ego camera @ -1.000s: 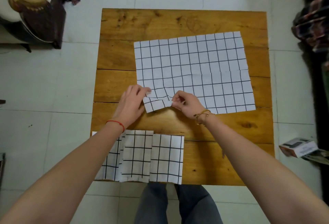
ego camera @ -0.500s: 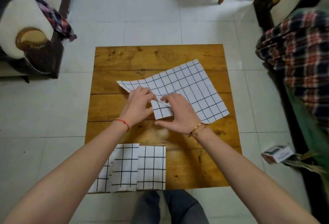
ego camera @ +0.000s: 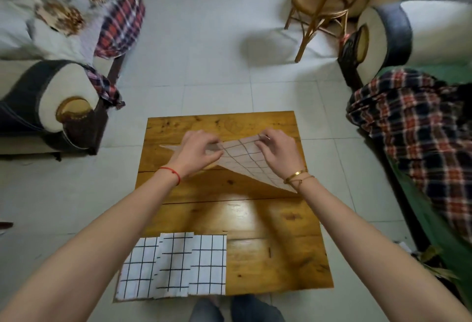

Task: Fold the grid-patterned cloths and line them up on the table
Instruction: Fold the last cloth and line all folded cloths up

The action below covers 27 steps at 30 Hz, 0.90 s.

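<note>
Cloth (ego camera: 245, 160): lifted edge pinched in left hand (ego camera: 196, 150) and right hand (ego camera: 278, 150), body trailing toward the worktop (ego camera: 268, 257) near-right; folded cloths (ego camera: 173, 265) near-left.

The wooden worktop (ego camera: 275, 257) carries 3 folded grid cloths (ego camera: 176, 265) overlapping in a row at its near-left edge.

I see soft, even daylight with no harsh shadows. A bright glare patch sits on the glossy worktop (ego camera: 240, 209) at lower centre. Motion blur smears the upper corners and the lifted cloth (ego camera: 245, 160); it casts a dark shadow beneath. Wide-angle distortion bends the frame edges and stretches my forearms.
</note>
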Tool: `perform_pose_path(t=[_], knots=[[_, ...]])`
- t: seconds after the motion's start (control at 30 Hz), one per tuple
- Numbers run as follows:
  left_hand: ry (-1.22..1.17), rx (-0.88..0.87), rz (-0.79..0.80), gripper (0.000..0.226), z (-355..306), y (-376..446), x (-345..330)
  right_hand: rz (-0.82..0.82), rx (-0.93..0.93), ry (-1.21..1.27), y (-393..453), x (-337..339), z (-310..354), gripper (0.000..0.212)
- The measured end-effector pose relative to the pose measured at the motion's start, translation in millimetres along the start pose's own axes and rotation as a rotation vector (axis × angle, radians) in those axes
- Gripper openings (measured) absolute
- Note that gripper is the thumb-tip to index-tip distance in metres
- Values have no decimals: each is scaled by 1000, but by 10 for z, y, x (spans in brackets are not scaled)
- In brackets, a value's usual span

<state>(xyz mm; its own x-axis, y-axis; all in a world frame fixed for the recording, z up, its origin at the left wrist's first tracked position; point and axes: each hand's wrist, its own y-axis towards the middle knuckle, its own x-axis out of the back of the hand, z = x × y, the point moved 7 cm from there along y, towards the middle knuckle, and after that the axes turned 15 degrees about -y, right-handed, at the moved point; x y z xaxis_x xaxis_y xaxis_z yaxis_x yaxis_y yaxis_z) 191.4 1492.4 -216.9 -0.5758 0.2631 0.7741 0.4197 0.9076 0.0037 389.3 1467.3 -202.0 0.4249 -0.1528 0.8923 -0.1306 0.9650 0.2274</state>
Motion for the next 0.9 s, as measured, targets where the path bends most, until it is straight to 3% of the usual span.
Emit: perform_pose_path(t=[0.4, 0.77, 0.9], knots=[[-76, 3, -129, 3, -226, -38, 968, -103, -179, 55, 256, 1091, -477, 17], [-18, -148, -303, 16, -573, -42, 1681, -224, -197, -46, 340, 1803, -492, 11], [-49, -99, -251, 34, -567, -56, 1602, -221, -198, 25, 348, 1879, -407, 9]])
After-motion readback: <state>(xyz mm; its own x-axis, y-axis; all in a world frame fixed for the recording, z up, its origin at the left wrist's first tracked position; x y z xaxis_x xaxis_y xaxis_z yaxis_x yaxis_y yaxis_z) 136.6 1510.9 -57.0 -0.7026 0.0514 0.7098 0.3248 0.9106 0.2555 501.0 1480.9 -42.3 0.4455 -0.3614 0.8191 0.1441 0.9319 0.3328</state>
